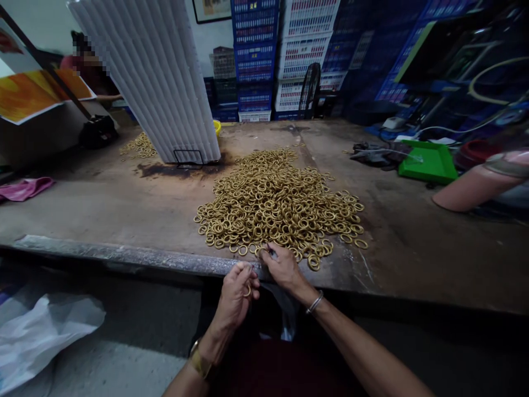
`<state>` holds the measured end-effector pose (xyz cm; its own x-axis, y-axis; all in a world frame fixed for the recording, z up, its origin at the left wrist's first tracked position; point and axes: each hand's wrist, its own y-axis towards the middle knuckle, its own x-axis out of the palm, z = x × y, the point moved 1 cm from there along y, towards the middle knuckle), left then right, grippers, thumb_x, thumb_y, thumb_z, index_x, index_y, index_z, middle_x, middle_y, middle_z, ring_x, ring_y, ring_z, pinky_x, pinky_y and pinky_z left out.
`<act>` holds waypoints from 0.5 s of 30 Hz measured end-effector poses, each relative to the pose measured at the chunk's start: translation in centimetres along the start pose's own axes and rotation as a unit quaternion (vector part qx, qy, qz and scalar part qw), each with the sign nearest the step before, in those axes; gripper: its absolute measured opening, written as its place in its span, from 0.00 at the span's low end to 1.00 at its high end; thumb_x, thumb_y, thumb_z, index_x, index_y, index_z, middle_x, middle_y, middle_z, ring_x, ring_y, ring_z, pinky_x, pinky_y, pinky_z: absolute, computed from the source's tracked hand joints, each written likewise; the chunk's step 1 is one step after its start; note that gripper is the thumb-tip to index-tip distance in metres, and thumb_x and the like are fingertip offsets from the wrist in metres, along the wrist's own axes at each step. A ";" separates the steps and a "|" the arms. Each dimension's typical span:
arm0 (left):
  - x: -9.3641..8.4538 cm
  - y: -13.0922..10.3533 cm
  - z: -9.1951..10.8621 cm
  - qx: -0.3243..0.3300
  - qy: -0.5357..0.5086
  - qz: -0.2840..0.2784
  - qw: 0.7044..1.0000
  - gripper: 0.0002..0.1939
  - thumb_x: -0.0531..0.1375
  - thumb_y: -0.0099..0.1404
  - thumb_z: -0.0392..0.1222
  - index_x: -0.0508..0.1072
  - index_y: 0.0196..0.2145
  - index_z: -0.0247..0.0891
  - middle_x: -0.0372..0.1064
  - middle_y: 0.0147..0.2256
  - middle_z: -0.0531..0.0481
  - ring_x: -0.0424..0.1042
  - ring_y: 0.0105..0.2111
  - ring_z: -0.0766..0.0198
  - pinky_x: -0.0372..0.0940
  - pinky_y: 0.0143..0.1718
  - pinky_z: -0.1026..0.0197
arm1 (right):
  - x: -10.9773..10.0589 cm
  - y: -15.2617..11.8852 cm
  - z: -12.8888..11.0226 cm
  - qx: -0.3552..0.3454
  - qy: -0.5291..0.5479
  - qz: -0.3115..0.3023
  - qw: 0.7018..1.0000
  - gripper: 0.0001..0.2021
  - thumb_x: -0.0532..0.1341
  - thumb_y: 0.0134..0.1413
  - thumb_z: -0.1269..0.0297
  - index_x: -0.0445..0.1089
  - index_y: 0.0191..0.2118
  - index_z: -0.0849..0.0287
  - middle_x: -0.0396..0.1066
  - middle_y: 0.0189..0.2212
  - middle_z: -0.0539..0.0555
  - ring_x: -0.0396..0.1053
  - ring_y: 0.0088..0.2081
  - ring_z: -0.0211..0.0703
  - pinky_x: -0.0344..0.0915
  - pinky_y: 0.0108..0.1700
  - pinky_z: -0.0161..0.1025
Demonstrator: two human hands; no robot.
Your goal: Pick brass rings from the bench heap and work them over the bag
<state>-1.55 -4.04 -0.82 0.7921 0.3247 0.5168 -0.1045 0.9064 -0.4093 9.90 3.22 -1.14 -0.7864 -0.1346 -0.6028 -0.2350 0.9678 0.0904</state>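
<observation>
A broad heap of brass-coloured rings [273, 204] lies on the worn wooden table [103, 204], reaching almost to its front edge. Just off that edge, my left hand [235, 295] is curled closed around a single ring [247, 290], which shows between the fingers. My right hand [285, 270] is closed at the near border of the heap, its fingertips touching the rings there. Something small and greyish shows by its thumb and forefinger, too small to name. The right fingertips are partly hidden, so I cannot tell whether a ring is pinched in them.
A tall ribbed white panel [165, 82] stands behind the heap on a wire stand, with more rings [140, 146] beyond it. At right are a green tray [430, 160] and a pink cylinder [479, 182]. Stacked crates [256, 60] line the back. Another person [88, 66] is at far left.
</observation>
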 end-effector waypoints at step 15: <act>2.3 0.7 -1.0 0.185 0.215 -0.008 0.959 0.09 0.57 0.57 0.45 0.69 0.27 0.37 0.65 0.24 0.54 0.63 0.24 0.69 0.59 0.28 0.67 | -0.4 -1.8 0.2 0.112 0.271 -0.065 0.954 0.13 0.54 0.48 0.58 0.69 0.26 0.61 0.60 0.15 0.45 0.57 0.18 0.32 0.57 0.23 0.31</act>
<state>0.79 -2.92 -0.66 0.9619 0.2403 0.1308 -0.2330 0.9701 -0.0687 10.76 1.53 -1.22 -0.9532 -0.2872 -0.0942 -0.2695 0.9487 -0.1653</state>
